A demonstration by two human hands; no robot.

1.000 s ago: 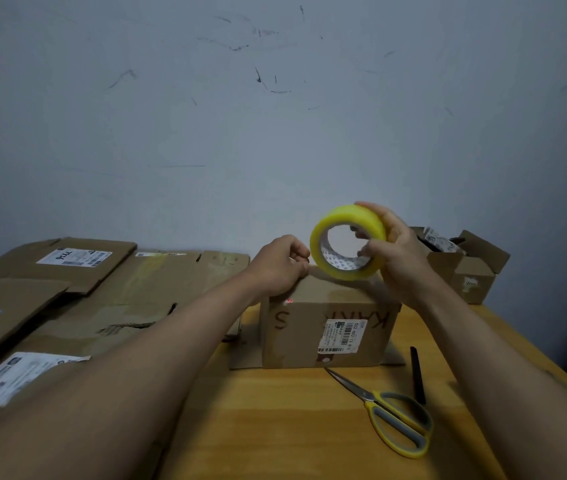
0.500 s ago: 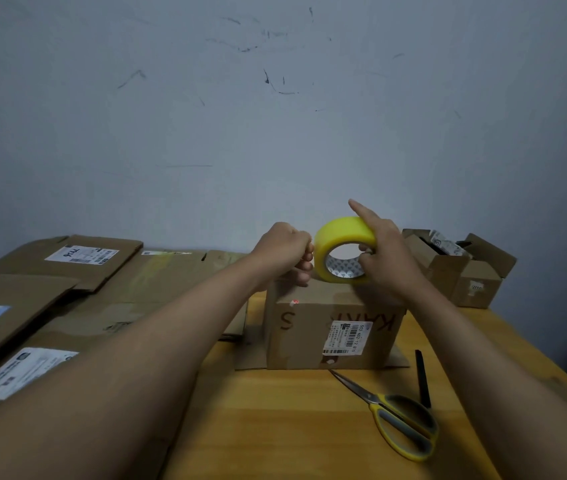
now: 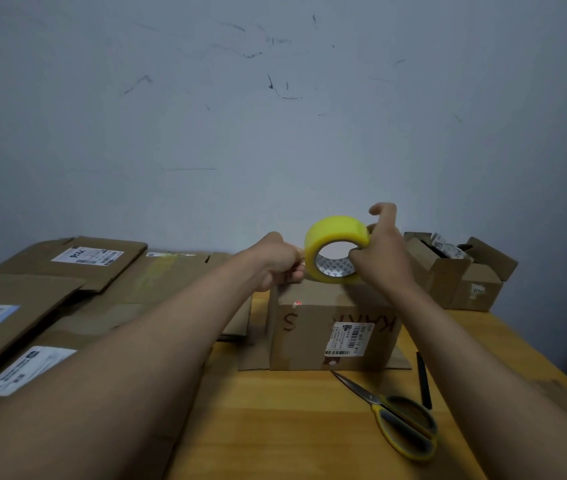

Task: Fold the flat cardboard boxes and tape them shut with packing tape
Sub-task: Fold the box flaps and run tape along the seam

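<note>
Tape roll [image 3: 335, 249] gripped by R hand [image 3: 381, 258] above box [image 3: 334, 327]; L hand [image 3: 280, 261] pinches its end.

The scene is dimly and evenly lit, with soft shadows. Edges are bent by wide-angle distortion, and slight blur is seen throughout.

There is one camera, and it sits on the person's head. It looks forward and a little down, over both arms, to the tabletop [image 3: 292, 420] and the wall [image 3: 275, 133] behind it. The arms are very close to it at the bottom. The box [image 3: 313, 330] is farther off, in the middle.
</note>
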